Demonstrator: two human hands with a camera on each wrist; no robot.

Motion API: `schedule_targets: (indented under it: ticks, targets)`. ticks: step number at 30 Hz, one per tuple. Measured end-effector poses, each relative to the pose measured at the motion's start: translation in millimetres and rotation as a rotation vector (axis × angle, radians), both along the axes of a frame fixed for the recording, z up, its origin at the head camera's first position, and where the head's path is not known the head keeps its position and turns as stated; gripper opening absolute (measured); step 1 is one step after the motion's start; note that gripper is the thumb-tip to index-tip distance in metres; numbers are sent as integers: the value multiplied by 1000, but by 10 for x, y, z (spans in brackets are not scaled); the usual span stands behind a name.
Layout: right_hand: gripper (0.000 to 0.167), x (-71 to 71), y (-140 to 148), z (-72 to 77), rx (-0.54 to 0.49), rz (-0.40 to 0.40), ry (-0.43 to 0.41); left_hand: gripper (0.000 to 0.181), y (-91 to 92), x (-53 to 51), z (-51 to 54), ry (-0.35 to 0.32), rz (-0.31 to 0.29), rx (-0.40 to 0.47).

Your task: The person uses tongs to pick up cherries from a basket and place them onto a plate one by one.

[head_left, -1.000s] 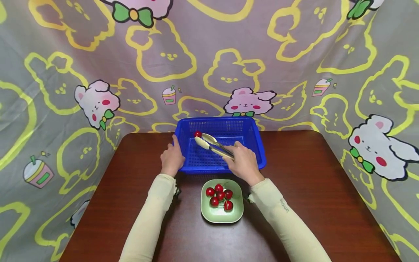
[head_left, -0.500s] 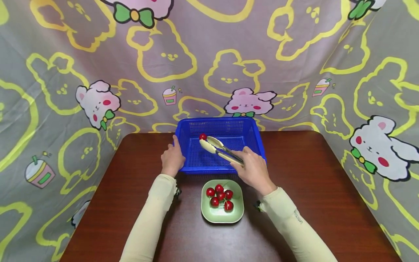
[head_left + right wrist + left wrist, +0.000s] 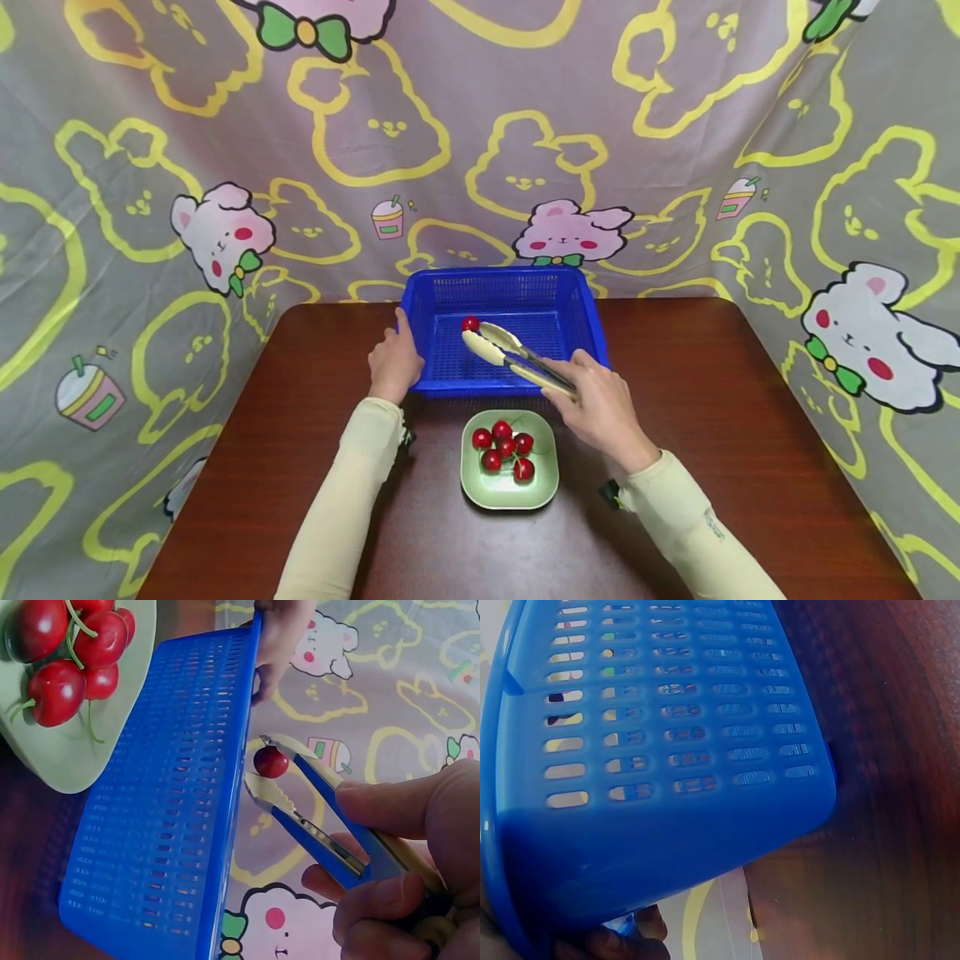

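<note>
My right hand (image 3: 600,408) grips a pair of tongs (image 3: 486,348) with cream scalloped tips, reaching over the blue plastic basket (image 3: 594,333). Between the tips is a red cherry (image 3: 271,762), seen in the right wrist view above the basket's rim. In the head view this cherry (image 3: 470,324) shows just past the tips. My left hand (image 3: 394,367) holds the basket's left rim; its curled fingers (image 3: 651,922) show at the bottom of the left wrist view. In front of the basket sits a green square dish (image 3: 510,498) with several stemmed cherries (image 3: 523,470).
The brown wooden table (image 3: 315,350) carries the basket and dish. A patterned cloth (image 3: 390,75) with yellow outlines and rabbits hangs around the back and sides. The dish stands close to the basket's near side, between my two forearms.
My right hand has drawn back to the right and nearer, bringing the tongs and the cherry from the basket's left part towards its middle. Left hand, basket and dish stay put.
</note>
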State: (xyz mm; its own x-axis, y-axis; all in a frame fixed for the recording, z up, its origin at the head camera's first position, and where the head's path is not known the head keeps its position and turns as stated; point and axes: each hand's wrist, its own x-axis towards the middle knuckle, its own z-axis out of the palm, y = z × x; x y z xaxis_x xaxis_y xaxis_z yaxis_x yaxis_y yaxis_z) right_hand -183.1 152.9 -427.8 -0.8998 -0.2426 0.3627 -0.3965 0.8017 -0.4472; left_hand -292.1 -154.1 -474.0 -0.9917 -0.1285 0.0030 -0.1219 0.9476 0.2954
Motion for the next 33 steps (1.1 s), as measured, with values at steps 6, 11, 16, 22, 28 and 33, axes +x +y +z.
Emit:
schedule_targets:
  ticks: [6,11,16,22,28,33]
  targets:
    - [43,119,67,23,-10,9,22,98,-4,-1,-4,-9,0,1]
    - [43,196,122,27,-22,20,43,97,-1,2,4,-9,-2,0]
    - [44,263,173,38,-34,24,59,98,-4,-2,7,-11,-4,-1]
    - [43,371,238,60,-42,56,102,98,-8,-13,-16,-17,-4,-5]
    - [45,527,307,72,-52,87,90,97,-10,3,-11,-2,-8,-4]
    - [46,649,360,82,-47,96,75,98,-8,8,-8,4,-4,-1]
